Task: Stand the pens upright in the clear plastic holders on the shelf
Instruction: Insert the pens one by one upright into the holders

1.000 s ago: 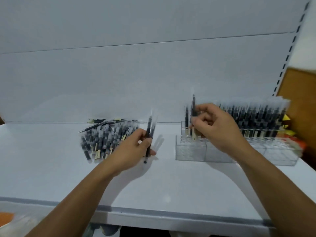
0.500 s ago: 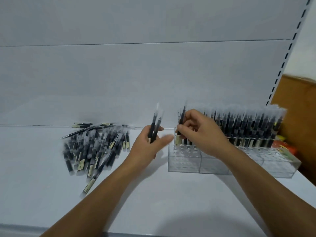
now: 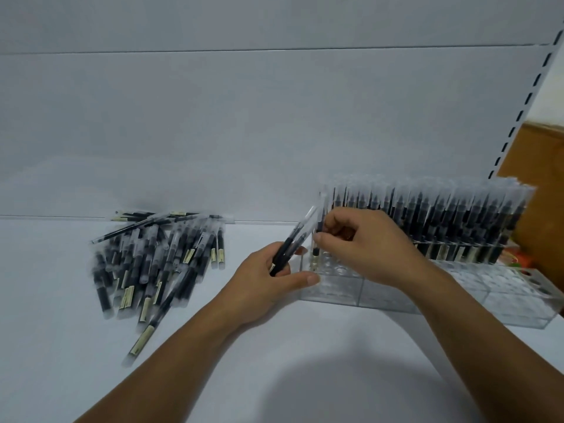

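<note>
On the shelf (image 3: 305, 361): spare pens (image 3: 158, 264) heaped at left.
Left grip (image 3: 265, 279): two pens (image 3: 293, 242) clasped, tilted.
Right grip (image 3: 366, 248): one pen (image 3: 319, 215) pinched upright at the holder (image 3: 381, 296)'s left end.

A single camera rides on the person's head, facing forward and down along both forearms onto the white shelf (image 3: 305, 370). It sits close: the left hand (image 3: 265, 282) and right hand (image 3: 369, 248) take the middle, with the back panel (image 3: 274, 132) beyond them and a slotted upright (image 3: 529, 96) right of the hands.
</note>
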{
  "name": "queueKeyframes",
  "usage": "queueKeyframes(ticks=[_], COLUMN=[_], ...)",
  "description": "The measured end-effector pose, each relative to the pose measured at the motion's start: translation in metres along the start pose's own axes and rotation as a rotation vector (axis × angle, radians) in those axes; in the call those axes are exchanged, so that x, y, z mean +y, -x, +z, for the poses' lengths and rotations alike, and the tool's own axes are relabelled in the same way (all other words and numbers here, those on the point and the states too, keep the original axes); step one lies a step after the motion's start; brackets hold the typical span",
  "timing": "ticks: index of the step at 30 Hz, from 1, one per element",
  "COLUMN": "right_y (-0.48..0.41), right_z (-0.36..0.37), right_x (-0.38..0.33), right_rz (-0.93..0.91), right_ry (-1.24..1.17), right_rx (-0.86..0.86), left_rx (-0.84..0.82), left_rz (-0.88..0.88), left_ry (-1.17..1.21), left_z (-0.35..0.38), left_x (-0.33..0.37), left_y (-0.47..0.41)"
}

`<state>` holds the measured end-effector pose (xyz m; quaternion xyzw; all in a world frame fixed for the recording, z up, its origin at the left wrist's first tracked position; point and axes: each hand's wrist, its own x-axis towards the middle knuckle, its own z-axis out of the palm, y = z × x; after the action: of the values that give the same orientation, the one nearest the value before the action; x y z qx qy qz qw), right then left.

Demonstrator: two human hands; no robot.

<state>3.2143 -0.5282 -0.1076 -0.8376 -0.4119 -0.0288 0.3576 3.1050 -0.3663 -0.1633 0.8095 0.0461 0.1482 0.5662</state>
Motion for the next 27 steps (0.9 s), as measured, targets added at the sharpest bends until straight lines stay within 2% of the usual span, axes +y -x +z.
queueKeyframes(ticks=[3, 9, 13, 16, 19, 24, 27], right_y=[-0.001, 0.001, 0.004, 0.012, 0.020, 0.030, 0.029], right_z=[0.001, 0.002, 0.002, -0.002, -0.005, 0.003, 0.012], right_x=[-0.002, -0.002, 0.001, 0.003, 0.000, -0.012, -0.015], right_rz=[0.019, 0.031, 0.046, 0.024, -0.084, -0.129, -0.103], right_ry=[0.076, 0.048, 0.019, -0.042, -0.157, -0.311, -0.407], right_rx=[-0.011, -0.017, -0.011, 0.094, 0.243, 0.059, 0.052], left_rx=[0.019, 0.055, 0.137, 0.193, 0.210, 0.173, 0.162], left_rz=[-0.003, -0.019, -0.004, 0.045, 0.089, 0.152, 0.184], left_ry=[-0.002, -0.005, 0.057, 0.115, 0.147, 0.059, 0.030], left_z=[0.002, 0.003, 0.002, 0.003, 0.007, 0.016, 0.019], left_x=[0.000, 0.001, 0.003, 0.005, 0.009, 0.014, 0.014], left_y=[-0.002, -0.001, 0.004, 0.010, 0.015, 0.020, 0.019])
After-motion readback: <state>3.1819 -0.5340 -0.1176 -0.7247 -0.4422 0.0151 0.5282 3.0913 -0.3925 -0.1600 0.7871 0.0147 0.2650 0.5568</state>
